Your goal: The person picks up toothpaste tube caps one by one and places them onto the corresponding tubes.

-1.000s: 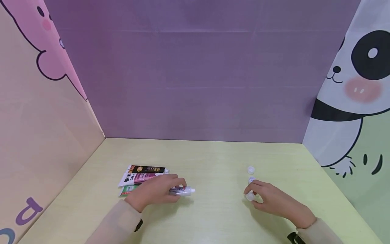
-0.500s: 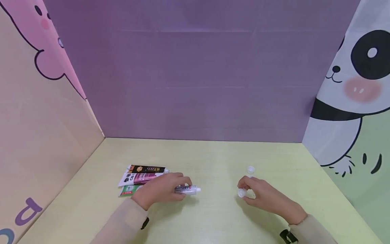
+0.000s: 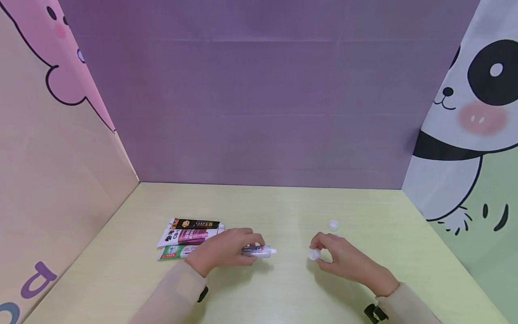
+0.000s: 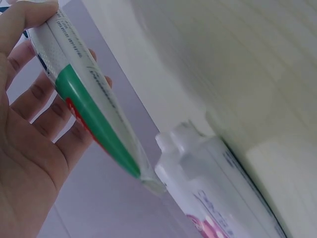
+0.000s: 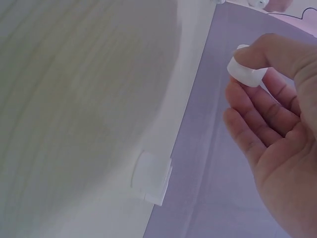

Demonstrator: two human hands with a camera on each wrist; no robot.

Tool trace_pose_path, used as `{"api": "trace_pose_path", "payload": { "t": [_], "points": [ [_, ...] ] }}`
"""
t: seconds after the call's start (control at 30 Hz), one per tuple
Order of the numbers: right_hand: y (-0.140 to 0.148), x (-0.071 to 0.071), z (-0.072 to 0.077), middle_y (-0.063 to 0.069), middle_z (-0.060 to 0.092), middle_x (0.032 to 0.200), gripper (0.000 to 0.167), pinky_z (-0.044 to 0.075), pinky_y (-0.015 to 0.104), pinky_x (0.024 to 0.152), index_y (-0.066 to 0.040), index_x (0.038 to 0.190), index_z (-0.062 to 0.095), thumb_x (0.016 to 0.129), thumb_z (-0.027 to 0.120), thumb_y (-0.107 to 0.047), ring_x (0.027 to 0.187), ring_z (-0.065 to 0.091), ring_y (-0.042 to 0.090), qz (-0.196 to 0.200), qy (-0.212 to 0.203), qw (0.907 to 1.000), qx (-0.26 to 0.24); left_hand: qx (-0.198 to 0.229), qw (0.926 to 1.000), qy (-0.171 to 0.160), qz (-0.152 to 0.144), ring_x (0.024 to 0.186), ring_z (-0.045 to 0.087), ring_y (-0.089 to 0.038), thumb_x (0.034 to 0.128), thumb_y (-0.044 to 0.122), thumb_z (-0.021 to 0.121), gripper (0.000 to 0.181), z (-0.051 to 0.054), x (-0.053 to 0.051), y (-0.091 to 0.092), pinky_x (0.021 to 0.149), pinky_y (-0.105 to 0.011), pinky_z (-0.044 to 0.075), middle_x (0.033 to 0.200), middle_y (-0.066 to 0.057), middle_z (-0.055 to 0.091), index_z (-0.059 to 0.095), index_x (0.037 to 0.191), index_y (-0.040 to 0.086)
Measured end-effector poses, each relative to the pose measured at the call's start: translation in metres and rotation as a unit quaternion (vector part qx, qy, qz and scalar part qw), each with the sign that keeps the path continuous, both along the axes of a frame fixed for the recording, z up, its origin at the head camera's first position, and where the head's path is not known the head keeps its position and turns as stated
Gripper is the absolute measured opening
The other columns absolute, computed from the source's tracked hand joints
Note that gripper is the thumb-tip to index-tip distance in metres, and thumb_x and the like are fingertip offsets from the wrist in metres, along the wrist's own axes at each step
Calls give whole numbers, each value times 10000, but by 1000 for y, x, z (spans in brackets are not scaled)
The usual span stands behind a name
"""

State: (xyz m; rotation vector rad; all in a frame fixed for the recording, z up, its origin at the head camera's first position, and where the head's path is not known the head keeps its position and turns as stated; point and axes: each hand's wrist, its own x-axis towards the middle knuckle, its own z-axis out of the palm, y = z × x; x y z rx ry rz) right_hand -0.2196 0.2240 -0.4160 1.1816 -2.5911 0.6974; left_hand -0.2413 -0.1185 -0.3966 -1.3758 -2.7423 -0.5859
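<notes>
Held tube [image 3: 259, 251] and cap [image 3: 314, 254] now closer

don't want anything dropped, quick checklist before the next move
1. Left hand gripping the tube: ok.
2. Right hand pinching a white cap: ok.
3. Nozzle uncovered, pointing towards the right hand: ok.
4. Cap touching the nozzle: not ok, a gap remains.
5. Cap's size matching the nozzle: cannot tell.
6. Far loose cap lying apart from the right hand: ok.
</notes>
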Motion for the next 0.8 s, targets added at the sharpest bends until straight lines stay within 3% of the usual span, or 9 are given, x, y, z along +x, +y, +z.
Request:
{"api": "trace_pose_path", "payload": {
  "t": [0.27, 0.5, 0.8],
  "points": [
    [-7, -2, -2, -86, 623, 1001, 276, 552, 338, 827, -114, 1037, 569, 847, 711, 28, 931, 664, 106, 328, -258, 9987, -309, -69, 9999, -81, -22, 731, 498, -45, 889, 217, 703, 256, 3, -1, 10, 702, -220, 464, 891, 132, 537, 663, 1141, 236],
    [-9, -3, -5, -103, 607, 1017, 321, 539, 312, 811, -138, 1045, 571, 824, 739, 22, 911, 633, 80, 356, 0, 9989, -303, -30, 10000, -68, -53, 750, 514, -52, 880, 199, 714, 255, 0, -3, 14, 726, -225, 480, 911, 113, 567, 663, 1128, 235],
    [-20, -4, -3, -78, 609, 989, 312, 566, 341, 777, -120, 1026, 582, 824, 792, -10, 881, 652, 112, 549, -236, 9958, -691, -17, 9999, -109, -126, 760, 513, -47, 885, 203, 706, 252, -2, -6, 23, 739, -210, 467, 913, 127, 558, 666, 1131, 236]
  ]
}}
